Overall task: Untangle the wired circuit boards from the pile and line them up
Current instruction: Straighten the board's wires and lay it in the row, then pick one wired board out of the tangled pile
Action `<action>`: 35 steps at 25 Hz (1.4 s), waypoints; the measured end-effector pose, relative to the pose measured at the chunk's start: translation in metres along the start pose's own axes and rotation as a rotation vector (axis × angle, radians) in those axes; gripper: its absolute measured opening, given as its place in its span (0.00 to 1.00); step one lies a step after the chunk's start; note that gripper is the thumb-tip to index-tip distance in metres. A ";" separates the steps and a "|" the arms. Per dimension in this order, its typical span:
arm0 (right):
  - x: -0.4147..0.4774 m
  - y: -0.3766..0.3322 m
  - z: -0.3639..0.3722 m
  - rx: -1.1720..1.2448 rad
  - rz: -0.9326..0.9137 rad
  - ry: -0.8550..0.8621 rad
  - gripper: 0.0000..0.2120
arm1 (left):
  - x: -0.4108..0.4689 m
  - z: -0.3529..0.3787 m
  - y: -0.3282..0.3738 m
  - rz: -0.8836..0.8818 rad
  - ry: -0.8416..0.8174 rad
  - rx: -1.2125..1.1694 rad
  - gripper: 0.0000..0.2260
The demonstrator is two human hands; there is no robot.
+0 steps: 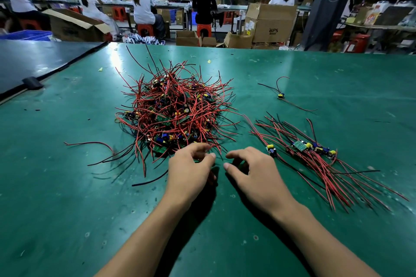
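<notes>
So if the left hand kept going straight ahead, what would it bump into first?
The near edge of the pile. The left hand points right at its red wires, which lie by the fingertips, perhaps touching already; depth is hard to judge.

A pile (175,114) of red- and black-wired boards lies on the green table (67,209). At the pile's near edge the left hand (191,171) curls its fingers; whether they grip anything is unclear. Just right of that edge the right hand (254,171) hangs loosely curled, empty. Farther right of the pile lies a row (301,146) of boards, and behind the row a lone board (280,96).
</notes>
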State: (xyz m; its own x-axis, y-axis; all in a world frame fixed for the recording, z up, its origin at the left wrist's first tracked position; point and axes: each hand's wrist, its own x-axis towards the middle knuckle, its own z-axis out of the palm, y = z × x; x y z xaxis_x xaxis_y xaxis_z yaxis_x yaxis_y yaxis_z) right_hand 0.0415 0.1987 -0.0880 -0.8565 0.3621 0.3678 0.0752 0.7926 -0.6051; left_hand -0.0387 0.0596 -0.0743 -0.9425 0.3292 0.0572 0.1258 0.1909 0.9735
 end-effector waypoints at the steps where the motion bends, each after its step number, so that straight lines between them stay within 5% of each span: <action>1: 0.000 0.000 0.000 0.007 0.007 0.002 0.11 | 0.001 0.000 -0.001 0.034 0.014 0.089 0.08; 10: -0.001 -0.017 -0.007 0.269 0.034 -0.137 0.10 | -0.017 0.008 0.004 0.658 0.092 0.200 0.06; 19: 0.000 -0.010 0.005 0.908 0.169 -0.182 0.25 | -0.021 0.011 0.007 0.706 0.093 0.158 0.08; 22: 0.000 -0.013 0.008 1.105 0.187 -0.174 0.19 | -0.023 0.011 0.009 0.685 0.087 0.136 0.09; 25: 0.005 -0.017 0.001 1.081 0.225 -0.099 0.07 | -0.025 0.008 0.009 0.626 0.137 0.108 0.13; 28: 0.011 -0.012 -0.013 1.021 0.350 0.049 0.05 | -0.019 0.002 0.006 0.423 0.264 0.099 0.13; 32: 0.001 -0.011 -0.011 0.896 0.355 -0.074 0.04 | -0.001 -0.015 -0.001 0.067 0.467 0.082 0.07; 35: -0.002 -0.016 -0.007 0.688 0.279 -0.127 0.03 | 0.008 -0.024 -0.006 -0.034 0.402 0.062 0.12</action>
State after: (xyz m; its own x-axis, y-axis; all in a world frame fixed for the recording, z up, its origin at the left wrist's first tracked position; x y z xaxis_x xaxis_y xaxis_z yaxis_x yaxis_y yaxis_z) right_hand 0.0456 0.1887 -0.0734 -0.9077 0.4123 0.0777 -0.0026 0.1797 -0.9837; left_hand -0.0547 0.0385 -0.0743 -0.9909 -0.0635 0.1188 0.0990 0.2545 0.9620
